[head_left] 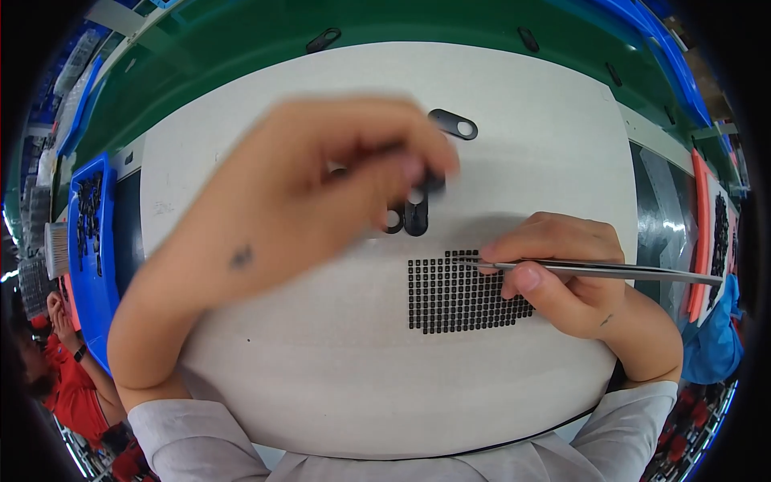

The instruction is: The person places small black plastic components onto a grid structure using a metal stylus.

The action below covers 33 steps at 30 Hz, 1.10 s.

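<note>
My left hand (321, 177), smeared by motion, is raised over the middle of the white work surface (321, 369). Its thumb and fingers pinch a small black part (434, 183), blurred and mostly hidden. Below those fingertips lie black oval pieces with round holes, one of them a long piece (416, 218). Another black oval piece (454, 125) rests farther back. On the right, my right hand (562, 269) is closed round metal tweezers (610, 271). The tweezer tips reach the upper edge of a grid of tiny black square pieces (458, 293), whose right side my fingers partly cover.
A blue bin (90, 233) of black parts stands at the left edge. At the right, a red-edged tray (700, 241) holds more black pieces. Several black oval pieces, including one (324, 40), lie on the green surface behind. A person in red (80, 394) sits at far left.
</note>
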Available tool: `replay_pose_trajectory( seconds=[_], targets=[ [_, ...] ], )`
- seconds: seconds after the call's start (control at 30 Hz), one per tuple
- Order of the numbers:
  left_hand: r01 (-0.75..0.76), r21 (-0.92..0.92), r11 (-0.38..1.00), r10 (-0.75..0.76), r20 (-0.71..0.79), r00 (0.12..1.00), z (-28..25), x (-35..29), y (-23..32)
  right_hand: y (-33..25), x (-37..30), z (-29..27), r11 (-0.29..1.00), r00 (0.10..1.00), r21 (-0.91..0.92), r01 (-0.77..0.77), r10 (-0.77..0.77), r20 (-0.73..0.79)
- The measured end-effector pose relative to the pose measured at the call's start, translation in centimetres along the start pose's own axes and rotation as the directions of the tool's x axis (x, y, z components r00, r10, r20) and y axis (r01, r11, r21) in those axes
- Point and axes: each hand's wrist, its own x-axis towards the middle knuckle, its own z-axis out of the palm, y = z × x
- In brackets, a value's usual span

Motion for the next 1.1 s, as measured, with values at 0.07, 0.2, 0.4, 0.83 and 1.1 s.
replay_pose_trajectory(
  seconds=[0.07, 0.2, 0.4, 0.83, 1.1],
  targets=[
    [-0.026, 0.052, 0.998, 0.018, 0.159, 0.987, 0.4, -1.5, -0.1, -0.1, 0.0, -0.1, 1.000, 1.000, -0.020, 0.003, -0.003, 0.002],
    [0.370, -0.120, 0.921, -0.340, 0.213, 0.916, 1.3, -2.2, -0.4, 0.0, 0.1, -0.1, 0.999, 1.000, -0.039, 0.016, -0.016, 0.005],
    [0.370, -0.168, 0.914, -0.323, 0.250, 0.913, 1.2, -2.0, -0.9, 0.4, 0.0, -0.1, 0.998, 0.999, -0.037, 0.048, -0.048, 0.006],
    [0.325, -0.137, 0.936, -0.303, 0.159, 0.939, -1.3, -2.3, -1.1, 0.2, 2.0, 1.4, 0.978, 0.980, 0.071, 0.197, -0.195, -0.032],
    [0.287, -0.101, 0.953, -0.265, 0.183, 0.947, -1.2, -2.5, -1.3, -0.5, 2.5, 3.1, 0.956, 0.958, -0.060, 0.287, -0.286, 0.025]
  ],
)
